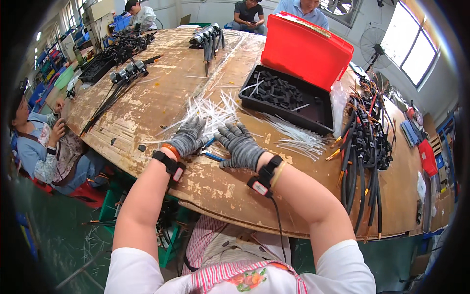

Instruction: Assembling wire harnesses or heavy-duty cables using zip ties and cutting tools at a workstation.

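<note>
Both my hands wear grey striped gloves and lie palm down near the table's front edge. My left hand point(187, 137) touches the near left side of a heap of cut white cable tie pieces point(215, 109), fingers stretched out. Beside it my right hand point(242, 147) has its fingers spread at the near right of the heap. Between the hands lies a blue-handled hand tool point(213, 157), partly covered by my gloves; its head is hidden, so its kind cannot be told. A bundle of whole cable ties point(296, 134) is spread to the right of my right hand.
A black tray point(313, 117) of small black parts stands beyond the ties, a red bin point(306, 49) behind it. Black cable assemblies point(364, 142) pile up at right; others with metal connectors point(128, 72) lie far left. A person point(49, 142) sits at left; several others are beyond.
</note>
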A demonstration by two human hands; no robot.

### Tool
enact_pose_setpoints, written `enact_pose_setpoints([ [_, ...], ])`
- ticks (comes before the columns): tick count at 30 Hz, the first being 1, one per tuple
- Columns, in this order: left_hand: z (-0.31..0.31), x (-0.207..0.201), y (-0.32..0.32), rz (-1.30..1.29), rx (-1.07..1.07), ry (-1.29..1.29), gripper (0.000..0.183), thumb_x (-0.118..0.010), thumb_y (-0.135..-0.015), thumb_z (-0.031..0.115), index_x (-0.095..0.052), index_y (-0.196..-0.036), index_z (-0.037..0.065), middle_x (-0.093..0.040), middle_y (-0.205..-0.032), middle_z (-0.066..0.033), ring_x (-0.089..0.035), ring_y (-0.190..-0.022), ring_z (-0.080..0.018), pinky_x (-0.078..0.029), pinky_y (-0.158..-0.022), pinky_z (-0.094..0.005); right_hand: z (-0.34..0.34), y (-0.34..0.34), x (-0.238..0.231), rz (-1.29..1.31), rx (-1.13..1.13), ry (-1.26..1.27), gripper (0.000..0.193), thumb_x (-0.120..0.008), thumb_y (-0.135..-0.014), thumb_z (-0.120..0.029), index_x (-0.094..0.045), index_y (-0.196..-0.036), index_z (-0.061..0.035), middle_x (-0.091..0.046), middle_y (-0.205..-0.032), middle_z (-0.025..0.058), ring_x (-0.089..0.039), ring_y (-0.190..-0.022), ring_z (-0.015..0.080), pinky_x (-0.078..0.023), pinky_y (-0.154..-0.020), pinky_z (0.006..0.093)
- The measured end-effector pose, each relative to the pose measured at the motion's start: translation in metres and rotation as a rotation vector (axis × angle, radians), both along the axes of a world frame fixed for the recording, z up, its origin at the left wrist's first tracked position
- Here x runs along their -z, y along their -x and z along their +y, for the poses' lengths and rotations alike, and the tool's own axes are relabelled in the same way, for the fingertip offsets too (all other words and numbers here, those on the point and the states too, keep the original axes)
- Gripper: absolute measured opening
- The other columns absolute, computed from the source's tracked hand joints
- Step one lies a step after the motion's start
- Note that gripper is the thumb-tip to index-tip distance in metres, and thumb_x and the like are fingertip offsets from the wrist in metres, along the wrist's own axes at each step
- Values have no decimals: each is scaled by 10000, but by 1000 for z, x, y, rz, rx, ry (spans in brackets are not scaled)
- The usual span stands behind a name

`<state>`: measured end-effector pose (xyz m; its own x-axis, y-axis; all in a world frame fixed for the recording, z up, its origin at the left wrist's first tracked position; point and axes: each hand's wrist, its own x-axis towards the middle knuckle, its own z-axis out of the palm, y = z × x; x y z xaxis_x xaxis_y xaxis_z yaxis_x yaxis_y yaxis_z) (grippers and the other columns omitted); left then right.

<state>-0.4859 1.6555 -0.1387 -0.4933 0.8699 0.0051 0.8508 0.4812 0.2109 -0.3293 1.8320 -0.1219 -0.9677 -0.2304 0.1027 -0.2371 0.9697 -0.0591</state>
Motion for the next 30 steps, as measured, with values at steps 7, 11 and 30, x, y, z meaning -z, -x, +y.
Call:
enact_pose_setpoints([
  [7, -9, 10, 1, 59, -12, 41, 677, -495, -907, 427, -306, -1434, 47, -284, -1469, -245, -242, -1379, -374, -192, -1140, -418, -21, 15, -25, -187, -2, -63, 703, -711, -647, -518, -590, -1163, -55, -534, -1191, 141, -426, -1198, 331, -218, -1084, 481],
  [11, -13, 9, -6, 17, -17, 42, 664, -525, -895, 401, -333, -1421, 45, -289, -1470, -235, -252, -1376, -368, -205, -1138, -407, -30, -19, -22, -28, 2, -137, 581, -702, -634, -375, -605, -1092, -31, -540, -1158, 151, -480, -1111, 320, -341, -996, 457],
  [30, -3, 19, 7, -199, -238, -269, 1181, -794, -597, 570, -220, -1428, -42, -292, -1436, -307, -304, -1345, -405, -275, -1113, -389, 28, -149, 11, 268, 279, 338, 381, -638, -724, -261, -627, -1019, -21, -625, -877, 164, -588, -845, 326, -483, -770, 431],
])
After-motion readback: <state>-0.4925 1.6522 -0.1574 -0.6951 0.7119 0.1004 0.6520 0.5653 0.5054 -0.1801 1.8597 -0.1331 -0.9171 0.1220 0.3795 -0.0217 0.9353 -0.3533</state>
